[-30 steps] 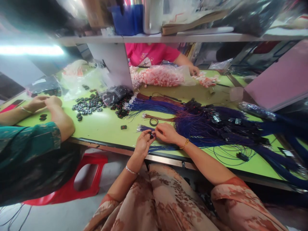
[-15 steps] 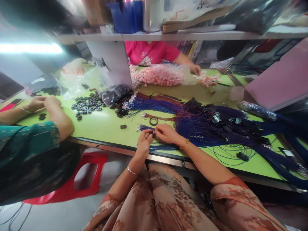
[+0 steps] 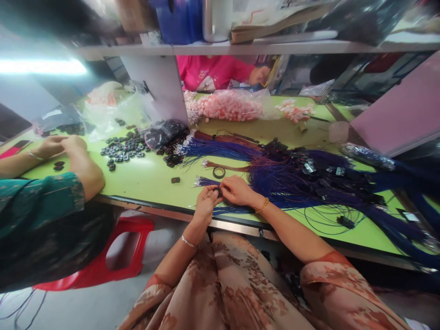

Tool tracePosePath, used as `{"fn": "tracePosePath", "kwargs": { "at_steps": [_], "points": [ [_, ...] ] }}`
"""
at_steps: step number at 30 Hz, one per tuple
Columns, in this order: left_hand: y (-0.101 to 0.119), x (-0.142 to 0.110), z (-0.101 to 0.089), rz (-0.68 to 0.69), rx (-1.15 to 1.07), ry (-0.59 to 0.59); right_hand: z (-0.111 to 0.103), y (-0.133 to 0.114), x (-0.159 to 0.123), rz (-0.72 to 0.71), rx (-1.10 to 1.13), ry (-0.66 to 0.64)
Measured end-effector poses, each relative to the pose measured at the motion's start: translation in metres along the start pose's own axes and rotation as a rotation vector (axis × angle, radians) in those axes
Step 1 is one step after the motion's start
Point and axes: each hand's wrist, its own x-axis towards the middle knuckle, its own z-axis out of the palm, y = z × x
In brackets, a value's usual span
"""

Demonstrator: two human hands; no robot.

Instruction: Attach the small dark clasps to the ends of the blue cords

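In the head view, a small black connector [image 3: 217, 189] is being pinched between the fingertips of the left hand [image 3: 206, 205] and the right hand [image 3: 237, 190], which are being held together just above the near edge of the green table [image 3: 151, 178]. The connector is mostly being covered by the fingers, so only a dark speck of it is being shown. Thin blue wires [image 3: 206, 182] are being fed into it from 11 o'clock, their bare silver tips fanning out just beside the left hand. More blue strands are being trailed under the right wrist, where a gold bangle [image 3: 264, 206] is being worn.

No brand, label or writing is being shown clearly enough to be read; small white tags in the large wire bundle [image 3: 302, 178] at 2 o'clock are too blurred.

At 12 o'clock of the hands, a dark ring [image 3: 219, 172] is lying near them, and a single black piece [image 3: 175, 180] is lying at 10 o'clock. Bare green surface is being left between the hands and the scattered black pieces [image 3: 123, 147] further toward 10 o'clock. A co-worker's hands [image 3: 62, 145] are being rested on the table at far 9 o'clock, well apart. A bag of pink parts [image 3: 228, 107] is lying at the far edge.
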Motion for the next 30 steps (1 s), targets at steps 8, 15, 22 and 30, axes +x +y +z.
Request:
{"fn": "tracePosePath", "kwargs": {
  "at_steps": [8,15,22,30],
  "points": [
    [0.000,0.000,-0.003,0.031,-0.048,-0.048,-0.038,0.000,-0.009,0.006,0.138,0.126],
    [-0.011,0.001,-0.007,0.066,-0.035,-0.044,-0.091,0.094,-0.046,0.701,-0.329,0.717],
    [0.022,0.003,-0.030,0.437,0.387,-0.008,-0.093,0.121,-0.071,0.828,-0.573,0.339],
    [0.083,0.039,-0.103,0.700,1.525,0.312,-0.083,0.033,-0.036,0.379,-0.274,0.506]
  ]
}}
